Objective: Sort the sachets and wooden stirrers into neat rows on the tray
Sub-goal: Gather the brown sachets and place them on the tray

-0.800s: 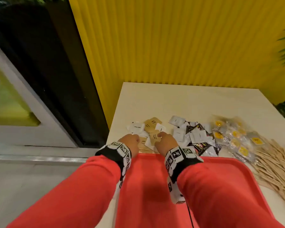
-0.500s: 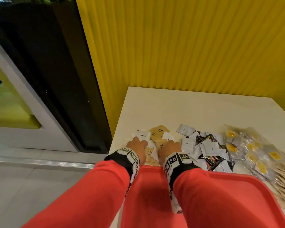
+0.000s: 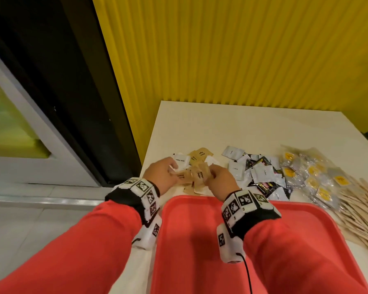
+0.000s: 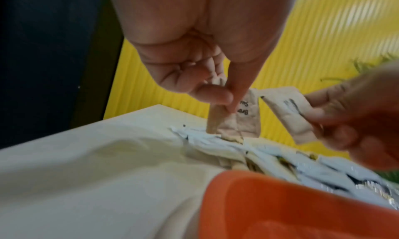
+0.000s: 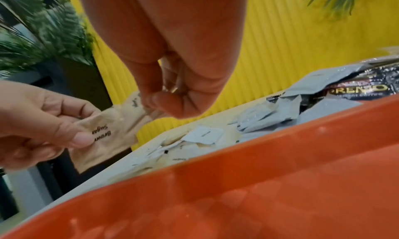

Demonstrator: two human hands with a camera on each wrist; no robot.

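Observation:
Both hands hover over the sachet pile just beyond the red tray [image 3: 200, 240]. My left hand [image 3: 173, 170] pinches a small stack of brown sugar sachets [image 4: 248, 113] between thumb and fingers. In my right hand [image 3: 210, 177] a further brown sachet [image 4: 289, 113] is pinched, its edge close to the left hand's stack. In the right wrist view, the left hand [image 5: 71, 133] holds a "Brown Sugar" sachet [image 5: 103, 140] and the right hand [image 5: 155, 102] nips its own sachet above it. The wooden stirrers [image 3: 361, 209] lie heaped at the far right. The tray [image 5: 237, 191] holds nothing.
More brown [image 3: 200, 155] and white sachets [image 3: 182, 161] lie under the hands. White sachets [image 3: 261, 172], black coffee sachets [image 3: 263, 186] and clear packets with yellow labels [image 3: 312, 179] spread to the right. The cream table [image 3: 221, 124] stands against a yellow ribbed wall; its left edge is near.
The hands were down on the pile of brown and white sachets; now both have come up a little, each pinching brown sachets held between them.

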